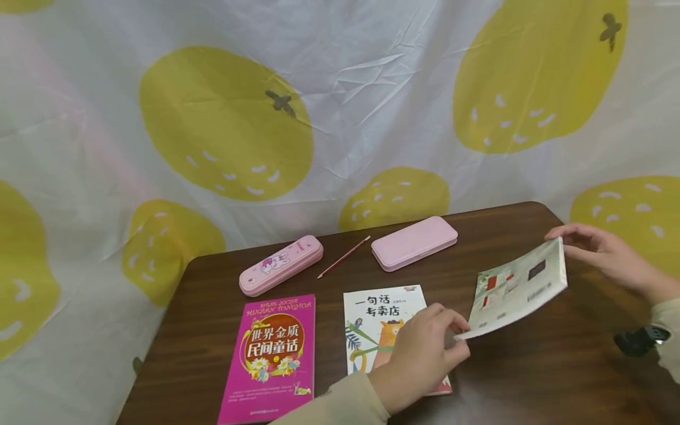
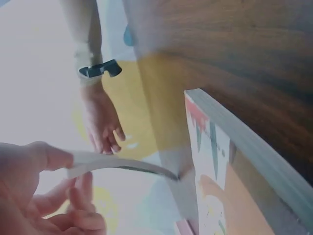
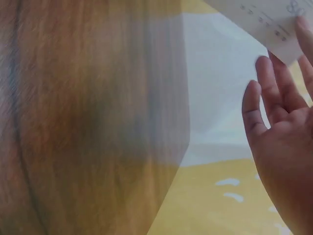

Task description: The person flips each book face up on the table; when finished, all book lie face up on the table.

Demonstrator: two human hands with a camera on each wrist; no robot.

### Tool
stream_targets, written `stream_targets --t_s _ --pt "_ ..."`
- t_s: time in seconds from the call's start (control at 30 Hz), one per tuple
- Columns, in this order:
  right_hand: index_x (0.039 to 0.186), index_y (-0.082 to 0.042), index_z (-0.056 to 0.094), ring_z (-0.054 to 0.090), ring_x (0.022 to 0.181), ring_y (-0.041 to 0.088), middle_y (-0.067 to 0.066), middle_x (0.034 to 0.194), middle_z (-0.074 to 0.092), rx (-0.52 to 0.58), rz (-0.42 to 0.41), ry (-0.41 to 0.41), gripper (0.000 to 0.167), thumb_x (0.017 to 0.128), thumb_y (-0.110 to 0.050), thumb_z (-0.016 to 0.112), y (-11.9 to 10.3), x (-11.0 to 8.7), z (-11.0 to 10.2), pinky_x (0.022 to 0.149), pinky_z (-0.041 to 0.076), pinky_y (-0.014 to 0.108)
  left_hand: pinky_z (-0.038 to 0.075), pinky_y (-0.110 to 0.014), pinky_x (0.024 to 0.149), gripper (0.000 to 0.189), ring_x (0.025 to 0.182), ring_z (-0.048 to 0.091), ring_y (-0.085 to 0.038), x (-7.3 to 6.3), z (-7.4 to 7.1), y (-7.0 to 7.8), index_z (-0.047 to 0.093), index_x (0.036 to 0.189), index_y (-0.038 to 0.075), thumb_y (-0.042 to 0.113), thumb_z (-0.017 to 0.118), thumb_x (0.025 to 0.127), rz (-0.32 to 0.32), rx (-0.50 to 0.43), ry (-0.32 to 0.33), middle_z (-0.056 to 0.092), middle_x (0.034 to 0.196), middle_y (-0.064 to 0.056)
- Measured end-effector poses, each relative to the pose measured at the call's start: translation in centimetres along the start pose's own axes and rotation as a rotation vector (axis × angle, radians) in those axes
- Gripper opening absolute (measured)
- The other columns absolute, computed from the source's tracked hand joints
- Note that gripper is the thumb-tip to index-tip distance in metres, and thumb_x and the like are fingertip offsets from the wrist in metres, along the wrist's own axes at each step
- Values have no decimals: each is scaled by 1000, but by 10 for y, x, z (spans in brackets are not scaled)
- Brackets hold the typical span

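A thin paperback book (image 1: 510, 295) is held up over the right side of the table, tilted, its pale cover with a barcode showing. Its near left corner is pinched by my left hand (image 1: 417, 354), thumb on one face and fingers on the other, as the left wrist view shows at the book's edge (image 2: 117, 162). At the far right corner, my right hand (image 1: 611, 257) grips the book between thumb and fingers; the right wrist view shows this corner (image 3: 269, 32). Under my left hand lies a white storybook (image 1: 372, 330) with an orange animal, partly covered by that hand.
A magenta book (image 1: 276, 366) lies at the left of the brown table (image 1: 180, 342). Behind the books are a pink rabbit pencil case (image 1: 281, 265), a red pencil (image 1: 344, 257) and a plain pink case (image 1: 414, 242). A fruit-patterned cloth (image 1: 345, 118) hangs at the back.
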State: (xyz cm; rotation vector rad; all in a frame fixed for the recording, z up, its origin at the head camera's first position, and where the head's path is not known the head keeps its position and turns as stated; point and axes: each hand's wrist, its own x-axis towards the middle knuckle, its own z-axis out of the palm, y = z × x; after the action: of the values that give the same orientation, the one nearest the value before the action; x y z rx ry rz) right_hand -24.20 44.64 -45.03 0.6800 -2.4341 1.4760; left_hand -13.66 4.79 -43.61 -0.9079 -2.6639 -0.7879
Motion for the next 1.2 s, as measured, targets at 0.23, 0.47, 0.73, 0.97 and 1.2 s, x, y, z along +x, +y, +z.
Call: stream_targets --t_s 0.23,0.47,0.73,0.97,1.2 --pt "122 -5 65 62 85 1 -16 96 67 -118 191 161 23 99 -3 65 -19 10 2 73 47 14 31 -6 61 27 71 50 3 2 -1 -1 63 102 27 19 78 81 6 -146 178 66 89 17" --pt "122 -9 68 60 78 4 -15 89 66 -227 249 161 26 97 -14 72 -22 14 8 64 45 19 32 -10 61 37 74 49 2 2 1 -3 59 112 22 19 78 80 -78 -116 188 67 88 10" --pt "123 -9 69 46 72 11 1 85 59 -427 311 37 37 95 -34 75 -11 10 20 56 36 29 34 -15 57 51 72 48 3 4 9 -12 57 130 27 23 79 84 -189 -53 16 65 86 17" --pt "132 -7 61 47 74 9 4 90 59 -420 332 -186 58 84 -27 86 -7 4 26 62 40 26 34 -17 58 48 70 50 1 9 21 -18 63 126 28 28 81 82 -215 50 -99 59 76 22" --pt "134 -3 61 49 82 13 5 99 64 -414 401 -320 65 80 -27 88 -1 0 29 67 41 25 39 -19 61 46 71 55 1 14 37 -15 64 126 31 35 82 83 -276 93 -254 55 64 24"
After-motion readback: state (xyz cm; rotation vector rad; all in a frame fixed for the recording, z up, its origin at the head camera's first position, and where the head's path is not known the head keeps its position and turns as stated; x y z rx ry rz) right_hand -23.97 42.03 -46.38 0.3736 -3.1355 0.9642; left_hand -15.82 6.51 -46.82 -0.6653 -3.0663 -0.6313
